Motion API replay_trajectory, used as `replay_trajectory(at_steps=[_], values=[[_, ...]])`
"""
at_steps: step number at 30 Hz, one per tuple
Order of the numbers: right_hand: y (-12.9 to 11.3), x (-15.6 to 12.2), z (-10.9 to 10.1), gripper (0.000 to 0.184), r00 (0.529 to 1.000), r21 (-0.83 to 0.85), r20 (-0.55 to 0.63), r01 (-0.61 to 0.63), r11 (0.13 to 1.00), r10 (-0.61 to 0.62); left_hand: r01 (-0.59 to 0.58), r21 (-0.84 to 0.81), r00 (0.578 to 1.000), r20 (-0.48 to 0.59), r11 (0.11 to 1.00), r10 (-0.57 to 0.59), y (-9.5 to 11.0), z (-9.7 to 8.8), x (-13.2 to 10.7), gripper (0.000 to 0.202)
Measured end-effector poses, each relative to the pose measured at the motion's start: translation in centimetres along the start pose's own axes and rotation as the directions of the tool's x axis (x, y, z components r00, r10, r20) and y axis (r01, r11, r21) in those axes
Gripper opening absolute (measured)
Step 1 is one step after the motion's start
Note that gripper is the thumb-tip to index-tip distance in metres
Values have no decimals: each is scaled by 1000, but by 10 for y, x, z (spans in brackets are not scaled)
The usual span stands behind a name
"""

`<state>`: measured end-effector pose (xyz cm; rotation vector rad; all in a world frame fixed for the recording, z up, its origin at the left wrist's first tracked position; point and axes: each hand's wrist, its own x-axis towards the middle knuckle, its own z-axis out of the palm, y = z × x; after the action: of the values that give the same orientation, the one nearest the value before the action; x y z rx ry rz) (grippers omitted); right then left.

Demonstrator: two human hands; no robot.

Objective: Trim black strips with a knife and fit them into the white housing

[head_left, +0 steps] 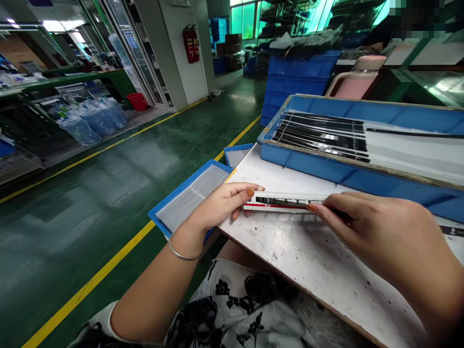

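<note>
A long, narrow white piece (pixel 281 209) with a dark strip along its middle and a red line lies across both hands, just above the tabletop. My left hand (pixel 217 205) pinches its left end, thumb on top and fingers beneath. My right hand (pixel 387 237) is closed on the right part, thumb and forefinger at the dark strip; that end is hidden behind the hand. Beyond them on the table, a long blue tray (pixel 300 155) holds several black strips (pixel 322 137) on a white sheet.
The white tabletop (pixel 286 246) has a worn front edge. A smaller blue tray with white strips (pixel 195 193) stands left of the corner. Behind the long tray are stacked blue crates (pixel 297 79) and a pink jug (pixel 357 83). Green floor with yellow lines (pixel 90 290) lies left.
</note>
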<state>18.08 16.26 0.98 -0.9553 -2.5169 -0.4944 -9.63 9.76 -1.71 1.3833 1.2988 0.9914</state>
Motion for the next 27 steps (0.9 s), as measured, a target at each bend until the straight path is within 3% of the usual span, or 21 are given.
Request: replay_trajectory(at_steps=[9, 13, 19, 27], values=[[-1, 6, -1, 59, 997, -80, -68, 38, 996, -43, -71, 67, 997, 14, 995, 70, -3, 4, -1, 47], [0, 6, -2, 61, 998, -86, -39, 39, 996, -42, -62, 50, 998, 5, 997, 62, -1, 6, -1, 44], [1, 1, -7, 46, 997, -91, 78, 18, 996, -11, -36, 8, 999, -15, 999, 36, 0, 8, -1, 42], [-5, -2, -9, 50, 995, -123, 83, -43, 992, 53, -60, 44, 998, -10, 997, 61, 2, 9, -2, 40]])
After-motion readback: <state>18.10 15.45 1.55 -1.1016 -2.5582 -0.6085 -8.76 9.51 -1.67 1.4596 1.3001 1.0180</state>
